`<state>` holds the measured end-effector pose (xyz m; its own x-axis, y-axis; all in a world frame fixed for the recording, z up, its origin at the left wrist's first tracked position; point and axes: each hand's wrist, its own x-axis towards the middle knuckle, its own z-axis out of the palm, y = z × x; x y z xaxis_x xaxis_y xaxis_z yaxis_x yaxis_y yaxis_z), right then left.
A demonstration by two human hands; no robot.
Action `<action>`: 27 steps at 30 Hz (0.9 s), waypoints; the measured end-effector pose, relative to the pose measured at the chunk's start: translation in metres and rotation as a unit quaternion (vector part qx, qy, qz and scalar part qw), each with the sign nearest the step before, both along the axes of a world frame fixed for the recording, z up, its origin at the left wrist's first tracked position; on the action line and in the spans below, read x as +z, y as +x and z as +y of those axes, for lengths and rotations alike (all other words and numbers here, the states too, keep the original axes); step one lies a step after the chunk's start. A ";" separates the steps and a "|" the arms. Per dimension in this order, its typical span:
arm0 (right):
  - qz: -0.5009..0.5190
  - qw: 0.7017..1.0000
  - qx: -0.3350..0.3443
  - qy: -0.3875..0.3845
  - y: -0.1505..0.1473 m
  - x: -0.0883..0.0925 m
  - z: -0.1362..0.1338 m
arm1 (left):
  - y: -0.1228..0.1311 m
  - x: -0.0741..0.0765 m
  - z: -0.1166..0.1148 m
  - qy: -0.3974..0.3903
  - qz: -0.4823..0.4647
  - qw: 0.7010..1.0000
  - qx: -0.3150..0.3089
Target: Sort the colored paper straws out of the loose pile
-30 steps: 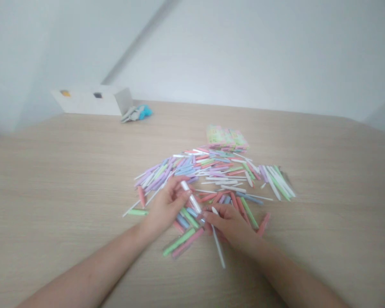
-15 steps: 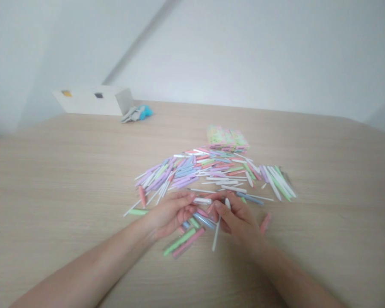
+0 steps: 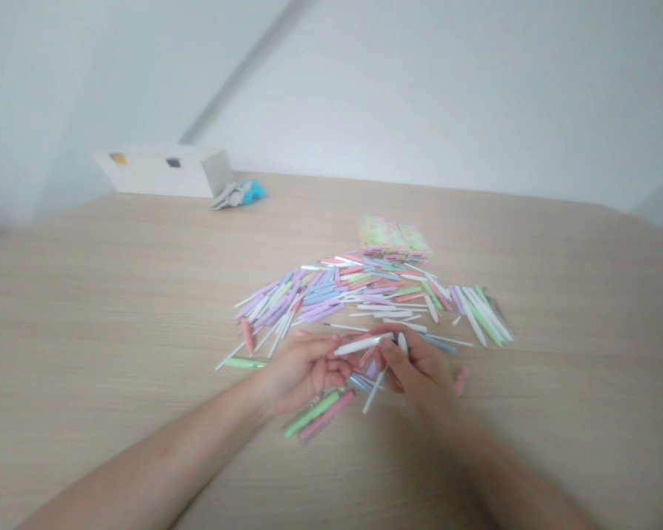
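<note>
A slim white pen [image 3: 362, 344] spans the gap between my hands, nearly level. My left hand [image 3: 301, 374] is curled, its thumb and index finger closed around the pen's left tip. At the other end, the thumb and fingers of my right hand [image 3: 414, 364] pinch the pen. A second white pen-like piece with a thin stick [image 3: 373, 391] also pokes out of my right hand, pointing down. Under the hands lie pastel pieces, among them a green barrel [image 3: 311, 414] and a pink barrel [image 3: 327, 416]. My palms hide part of them.
A wide pile of pastel barrels and thin white sticks [image 3: 323, 291] spreads beyond my hands. Several white, green and purple pens [image 3: 480, 315] lie together at the right. Behind stand pink-green packets [image 3: 395, 237], a grey-blue cloth [image 3: 240, 193] and a white box [image 3: 163, 175].
The short white piece between my hands now shows as a longer pen, its right end in my right hand. The thin stick in my right hand has tilted and risen slightly.
</note>
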<state>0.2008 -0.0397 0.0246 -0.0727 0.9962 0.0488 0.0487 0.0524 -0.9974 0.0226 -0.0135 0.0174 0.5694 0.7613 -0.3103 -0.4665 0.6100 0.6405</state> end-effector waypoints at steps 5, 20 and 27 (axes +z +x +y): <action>0.168 0.984 -0.010 -0.063 0.005 -0.005 0.010 | -0.001 0.000 0.000 0.014 -0.014 1.000 -0.012; 0.252 0.961 -0.041 -0.104 0.014 0.003 0.017 | -0.004 0.001 -0.002 0.053 0.015 0.998 -0.017; 0.261 0.960 -0.046 -0.089 0.015 0.003 0.017 | -0.005 -0.002 -0.003 0.069 0.026 0.997 -0.014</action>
<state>0.2161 -0.0224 0.0275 0.0044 0.9931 -0.1168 -0.4633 -0.1015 -0.8803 0.0173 -0.0163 0.0155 0.5772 0.7823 -0.2343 -0.4134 0.5273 0.7423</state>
